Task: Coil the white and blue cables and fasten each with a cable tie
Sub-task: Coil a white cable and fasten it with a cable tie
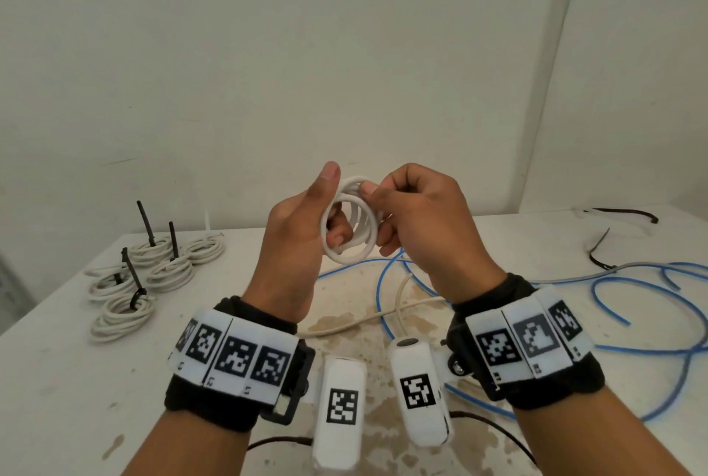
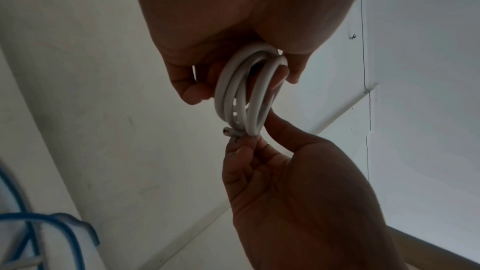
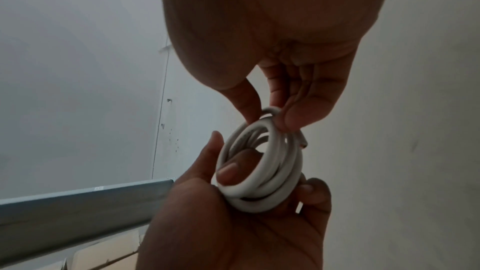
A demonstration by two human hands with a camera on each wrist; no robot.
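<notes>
Both hands raised above the table, meeting in mid-air. Left hand holds the white cable coil: fingers pass through the loops, thumb upright on the near side. From the right wrist view, a left fingertip shows inside the ring and the palm cups the coil from below. Right hand pinches the top of the coil between thumb and forefinger, other fingers curled. Cut end of the white cable sticks out just beside the right fingertips; bare conductors visible.

Blue cable lies loose on the table in wide loops, beneath and to the right of the hands. Five finished white coils sit grouped at far left of the table, most with a black cable tie standing up. More black ties lie at far right. A loose cream cable crosses the stained table centre.
</notes>
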